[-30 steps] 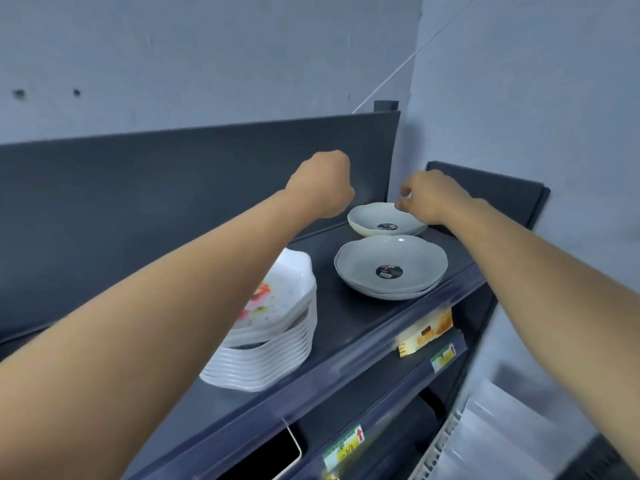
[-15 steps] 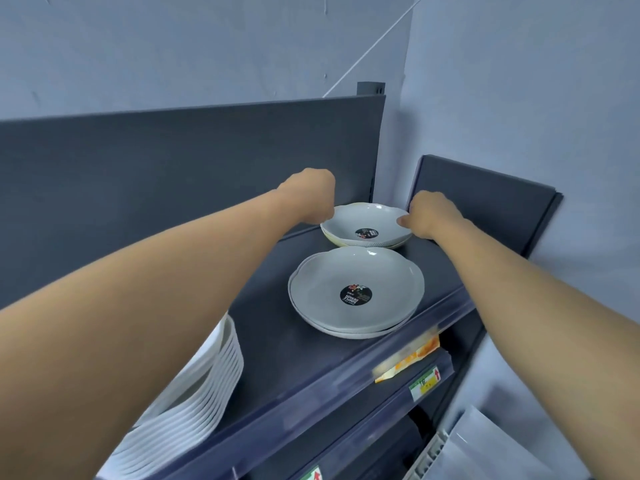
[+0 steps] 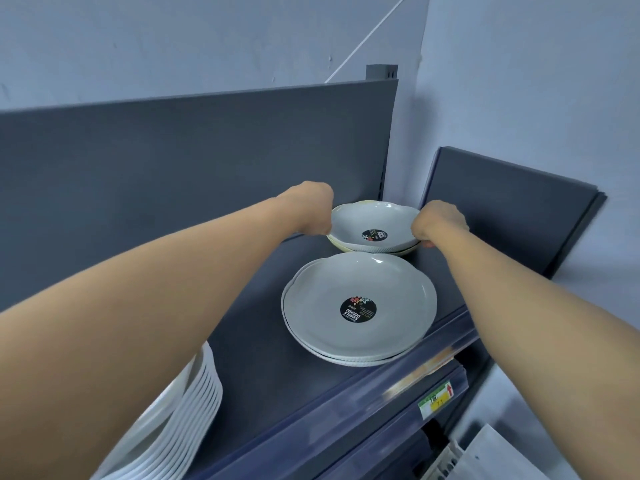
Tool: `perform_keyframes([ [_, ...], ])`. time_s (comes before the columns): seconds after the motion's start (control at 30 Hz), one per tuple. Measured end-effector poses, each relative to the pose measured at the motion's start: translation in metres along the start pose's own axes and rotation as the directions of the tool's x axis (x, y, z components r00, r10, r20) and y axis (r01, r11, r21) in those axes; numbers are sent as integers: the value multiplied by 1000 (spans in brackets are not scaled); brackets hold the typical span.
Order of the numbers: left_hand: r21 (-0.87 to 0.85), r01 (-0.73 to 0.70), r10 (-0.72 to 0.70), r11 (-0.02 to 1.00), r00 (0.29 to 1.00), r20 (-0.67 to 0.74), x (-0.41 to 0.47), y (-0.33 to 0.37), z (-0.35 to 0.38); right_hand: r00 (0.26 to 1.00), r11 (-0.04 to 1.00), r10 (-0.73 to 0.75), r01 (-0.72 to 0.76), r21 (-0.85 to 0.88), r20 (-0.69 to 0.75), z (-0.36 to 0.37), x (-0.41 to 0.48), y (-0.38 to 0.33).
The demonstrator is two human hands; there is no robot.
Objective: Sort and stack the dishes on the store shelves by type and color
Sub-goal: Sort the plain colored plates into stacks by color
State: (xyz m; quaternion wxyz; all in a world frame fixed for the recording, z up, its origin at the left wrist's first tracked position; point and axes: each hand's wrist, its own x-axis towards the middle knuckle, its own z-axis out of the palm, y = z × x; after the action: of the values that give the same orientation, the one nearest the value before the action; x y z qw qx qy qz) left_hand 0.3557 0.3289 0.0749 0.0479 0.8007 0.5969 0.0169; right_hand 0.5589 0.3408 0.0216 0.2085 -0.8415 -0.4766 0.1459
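Left hand: the left hand is gripping the top bowl at its 9 o'clock rim, fingers curling round the edge and out of sight.
Right hand: the right hand is gripping the same rim at 3 o'clock, knuckles bent, one fingertip showing below the edge.
Bowl facing: the top bowl is sitting mouth up, nested in a cream bowl. It is round and scalloped, so it is showing no long axis of its own. The print on its dark sticker is reading upside down from here.
Bowl place: both bowls are sitting at the back right corner of the dark shelf.
Nearby: two grey plates are lying stacked at the bowl's 6 o'clock, just beside it. A white plate stack is sitting at their 8 o'clock, partly behind the left forearm. A price tag is hanging at their 5 o'clock.
Change: a second ago the left hand was hovering clear of the bowl and the right was touching only the far rim; now both are clasping opposite sides.
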Motion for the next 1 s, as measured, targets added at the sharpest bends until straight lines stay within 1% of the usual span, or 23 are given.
perform_keyframes([
  [0.17,9,9,-9,1000,1000,6,-1,-2,-3,999,985,3,4,174,-39,-9,4,-3],
  [0.3,-2,2,-2,1000,1000,2,-7,-4,-9,996,975,-4,24,220,-91,-17,-4,-6],
  [0.37,0,-8,8,1000,1000,-10,-13,-5,-14,994,960,-3,33,279,-108,-25,-10,-8],
  [0.47,17,-22,22,1000,1000,-17,-24,-8,-24,996,942,-25,52,332,-86,-40,-26,-13],
  [0.6,-6,-45,44,999,998,-45,-37,-19,-36,998,963,-30,14,270,54,-53,-55,-17],
  [0.73,-18,-82,82,996,996,-30,-54,-24,-38,976,996,-22,4,87,216,-55,-94,-12],
  [0.87,-2,-118,118,993,993,-14,-68,-25,-35,952,999,6,7,-41,306,-53,-121,-1],
  [1.0,-3,-136,136,991,991,-14,-75,-27,-33,931,991,83,-40,-127,356,-47,-137,8],
])
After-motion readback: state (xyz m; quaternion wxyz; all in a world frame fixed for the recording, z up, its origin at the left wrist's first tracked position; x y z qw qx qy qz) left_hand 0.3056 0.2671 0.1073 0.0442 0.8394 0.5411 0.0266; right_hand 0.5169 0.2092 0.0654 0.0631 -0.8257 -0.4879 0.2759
